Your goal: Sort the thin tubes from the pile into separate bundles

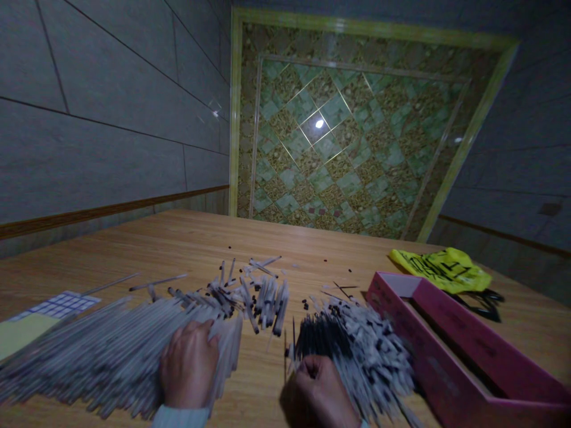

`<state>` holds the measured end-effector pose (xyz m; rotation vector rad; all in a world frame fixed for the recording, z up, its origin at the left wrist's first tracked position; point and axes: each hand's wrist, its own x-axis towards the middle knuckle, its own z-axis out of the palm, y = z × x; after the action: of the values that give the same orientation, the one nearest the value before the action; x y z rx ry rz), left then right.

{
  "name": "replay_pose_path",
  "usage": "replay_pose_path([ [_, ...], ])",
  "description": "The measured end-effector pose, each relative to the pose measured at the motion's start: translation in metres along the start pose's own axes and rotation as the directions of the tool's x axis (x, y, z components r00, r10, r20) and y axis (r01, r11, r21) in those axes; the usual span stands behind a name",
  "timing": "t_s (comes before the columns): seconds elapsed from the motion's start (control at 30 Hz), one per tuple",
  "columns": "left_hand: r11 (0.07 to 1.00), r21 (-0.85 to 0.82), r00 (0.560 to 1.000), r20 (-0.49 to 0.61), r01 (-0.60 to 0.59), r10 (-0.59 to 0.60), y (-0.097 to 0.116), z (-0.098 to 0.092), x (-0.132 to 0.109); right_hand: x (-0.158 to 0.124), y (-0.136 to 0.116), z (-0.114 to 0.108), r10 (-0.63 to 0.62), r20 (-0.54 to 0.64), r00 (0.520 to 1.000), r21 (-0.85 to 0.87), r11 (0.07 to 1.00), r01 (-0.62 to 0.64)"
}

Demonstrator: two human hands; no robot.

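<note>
My left hand (190, 362) lies palm down over the right end of a wide heap of long, translucent pen-like tubes (102, 351). Its fingers curl down among them, and what they grip is hidden. My right hand (319, 389) is closed in a pinch at the left edge of a second heap; anything inside is too small or blurred to make out. That heap has thin dark sticks (319, 336) and pale sticks with whitish ends (379, 345). Short clear caps with dark tips (270, 300) lie scattered between the heaps.
A long pink open box (446, 356) stands at the right. Behind it lies a yellow plastic bag (441, 267) with black print. A checked paper (62, 303) is at the left on the wooden table (196, 238). Grey tiled walls stand around.
</note>
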<state>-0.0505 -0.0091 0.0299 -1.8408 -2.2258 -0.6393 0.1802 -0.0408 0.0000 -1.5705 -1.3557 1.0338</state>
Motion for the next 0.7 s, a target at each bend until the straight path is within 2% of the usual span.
replay_pose_path([
  [0.07, 0.998, -0.051, 1.0, -0.002, -0.03, 0.03, 0.005, 0.002, 0.0, 0.001, -0.001, -0.008, -0.06, -0.102, 0.993, -0.274, 0.961, 0.03],
  [0.13, 0.979, -0.184, 0.996, 0.002, -0.088, 0.09, 0.013, 0.004, 0.0, 0.001, -0.003, -0.015, -0.12, -0.157, 0.98, -0.468, 0.883, 0.033],
  [0.23, 0.843, -0.521, 0.982, 0.043, -0.136, 0.185, 0.028, 0.013, -0.004, -0.001, -0.006, -0.02, -0.14, -0.183, 0.973, -0.615, 0.788, -0.002],
  [0.3, 0.678, -0.734, 0.965, 0.151, -0.037, 0.216, 0.039, 0.02, -0.009, -0.003, -0.006, -0.021, -0.138, -0.196, 0.971, -0.678, 0.735, -0.032],
  [0.37, 0.493, -0.852, 0.913, 0.331, 0.178, 0.241, 0.049, 0.028, -0.015, -0.003, -0.005, -0.02, -0.138, -0.205, 0.969, -0.73, 0.681, -0.057],
  [0.43, 0.339, -0.861, 0.84, 0.474, 0.379, 0.266, 0.055, 0.034, -0.019, -0.004, -0.004, -0.018, -0.137, -0.214, 0.967, -0.77, 0.632, -0.081],
  [0.5, 0.237, -0.853, 0.814, 0.518, 0.465, 0.264, 0.056, 0.039, -0.02, -0.005, -0.002, -0.017, -0.136, -0.217, 0.967, -0.796, 0.598, -0.094],
  [0.6, 0.195, -0.855, 0.836, 0.514, 0.48, 0.195, 0.048, 0.046, -0.015, -0.006, -0.002, -0.019, -0.138, -0.203, 0.969, -0.806, 0.585, -0.086],
  [0.7, 0.3, -0.839, 0.856, 0.504, 0.454, 0.115, 0.038, 0.052, -0.008, -0.001, -0.009, -0.033, -0.18, -0.209, 0.961, -0.8, 0.597, -0.062],
])
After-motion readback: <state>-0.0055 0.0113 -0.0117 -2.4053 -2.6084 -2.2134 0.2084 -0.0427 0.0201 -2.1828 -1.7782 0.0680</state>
